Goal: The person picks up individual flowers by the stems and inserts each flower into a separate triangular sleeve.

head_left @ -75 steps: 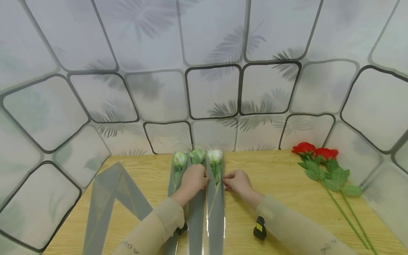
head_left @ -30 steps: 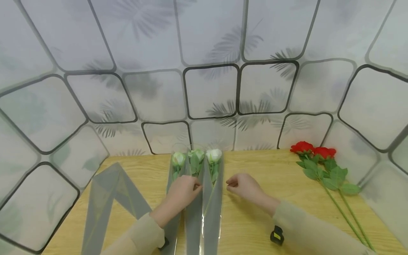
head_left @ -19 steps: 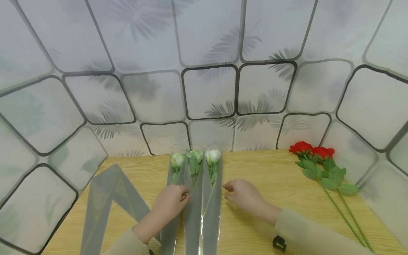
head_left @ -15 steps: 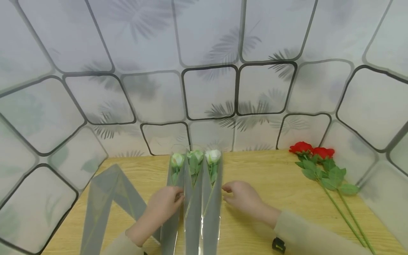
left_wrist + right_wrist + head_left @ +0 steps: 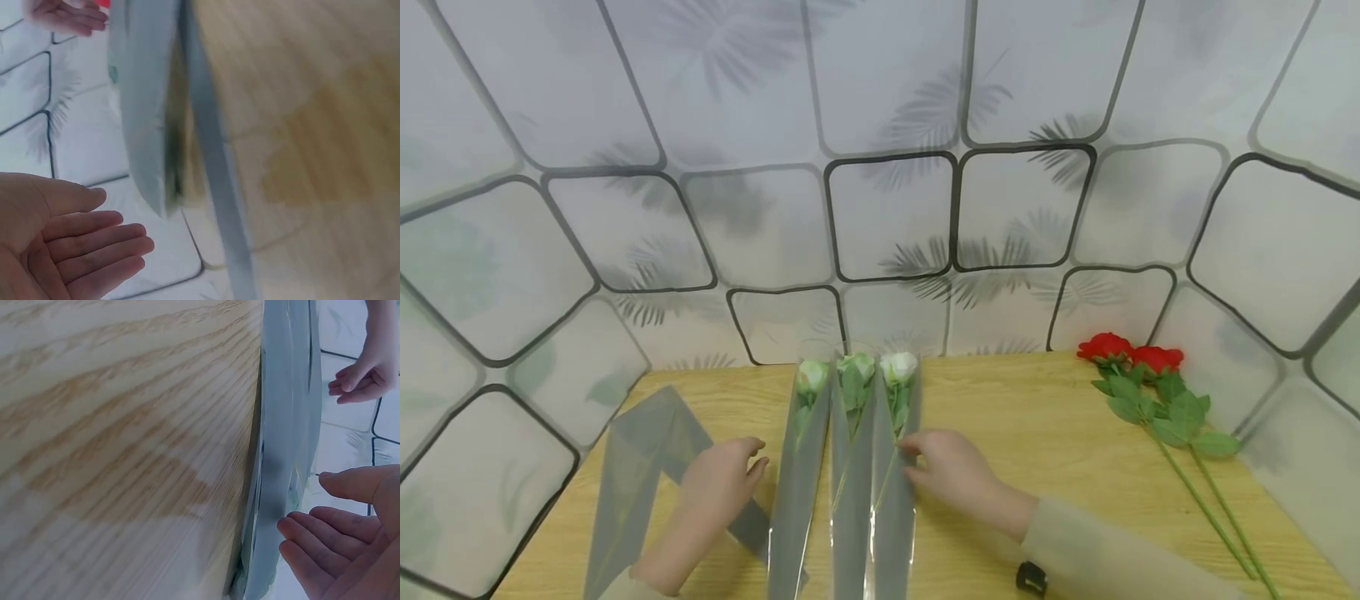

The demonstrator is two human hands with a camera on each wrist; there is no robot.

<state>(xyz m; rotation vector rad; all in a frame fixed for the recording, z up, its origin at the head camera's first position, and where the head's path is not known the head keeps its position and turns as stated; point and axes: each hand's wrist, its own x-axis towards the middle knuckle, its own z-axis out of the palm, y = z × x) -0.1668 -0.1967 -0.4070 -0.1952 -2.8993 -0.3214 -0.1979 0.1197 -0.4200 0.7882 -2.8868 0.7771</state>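
Three white roses lie side by side in grey-backed clear sleeves: the left rose [image 5: 812, 377], the middle rose [image 5: 855, 367] and the right rose [image 5: 898, 367]. My right hand [image 5: 951, 475] has its fingertips over the right edge of the right sleeve [image 5: 893, 517]. In the right wrist view its fingers [image 5: 319, 540] are loosely bent beside that sleeve, gripping nothing. Left of the left sleeve [image 5: 793, 500], my left hand [image 5: 722, 483] hovers over a flat grey sleeve, thumb and fingers apart. The left wrist view shows its palm [image 5: 75, 244] bare.
Two flat grey sleeves [image 5: 625, 492] lie overlapping at an angle on the wooden table [image 5: 1022, 400], far left. On the right lie two red roses [image 5: 1105, 346] with long green stems. A patterned cloth wall [image 5: 887, 217] encloses the back and sides.
My left hand has slid down and left, off the wrapped roses. My right hand has come slightly left onto the right sleeve's edge. The left sleeve's lower part has shifted slightly left.
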